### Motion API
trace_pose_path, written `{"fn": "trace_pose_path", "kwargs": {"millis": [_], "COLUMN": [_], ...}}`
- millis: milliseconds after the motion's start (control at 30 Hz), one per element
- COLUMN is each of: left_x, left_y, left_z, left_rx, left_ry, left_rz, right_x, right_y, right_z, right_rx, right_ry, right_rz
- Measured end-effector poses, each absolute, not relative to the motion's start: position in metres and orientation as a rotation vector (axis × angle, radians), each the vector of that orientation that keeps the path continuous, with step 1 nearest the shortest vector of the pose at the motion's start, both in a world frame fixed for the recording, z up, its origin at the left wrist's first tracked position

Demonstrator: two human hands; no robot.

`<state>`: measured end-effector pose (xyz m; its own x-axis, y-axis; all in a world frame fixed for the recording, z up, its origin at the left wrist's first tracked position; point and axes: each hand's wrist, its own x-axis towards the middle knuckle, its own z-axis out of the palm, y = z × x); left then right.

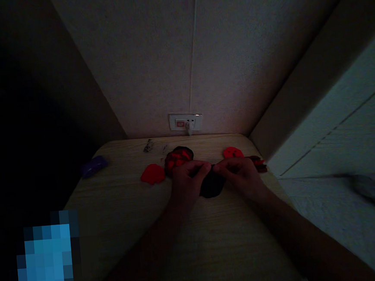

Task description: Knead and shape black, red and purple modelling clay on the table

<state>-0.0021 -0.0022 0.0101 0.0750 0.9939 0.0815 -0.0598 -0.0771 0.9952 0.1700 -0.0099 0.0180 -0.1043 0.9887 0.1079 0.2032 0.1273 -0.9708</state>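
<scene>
A flat, rounded black piece, clay-like in look, hangs or lies between my hands; the dim light hides whether it touches the table. My left hand pinches its upper edge between thumb and finger. On the opposite side, my right hand pinches that same edge, the fingertips of both hands close together. Just behind my left hand sits a lumpy red-and-black piece, partly covered by the hand. Left of it lies a flat red piece. Another red piece shows behind my right hand, beside dark-and-red strips.
The pale wooden table has rounded back corners and meets a wall with a socket and plug. A purple packet lies at its left edge. Dark smudges mark the back. A pale cabinet borders the right; a blue pixelated patch covers the lower left.
</scene>
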Motion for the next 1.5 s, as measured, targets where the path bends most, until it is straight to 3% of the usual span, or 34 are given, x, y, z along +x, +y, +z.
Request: {"fn": "trace_pose_path", "kwargs": {"millis": [1500], "left_x": [-0.001], "left_y": [0.001], "left_z": [0.006], "left_rx": [1.174], "left_ry": [1.144], "left_rz": [1.335], "right_x": [0.166], "right_y": [-0.012], "right_z": [0.013], "right_rx": [-1.264], "right_ry": [-1.392], "right_rz": [1.178]}}
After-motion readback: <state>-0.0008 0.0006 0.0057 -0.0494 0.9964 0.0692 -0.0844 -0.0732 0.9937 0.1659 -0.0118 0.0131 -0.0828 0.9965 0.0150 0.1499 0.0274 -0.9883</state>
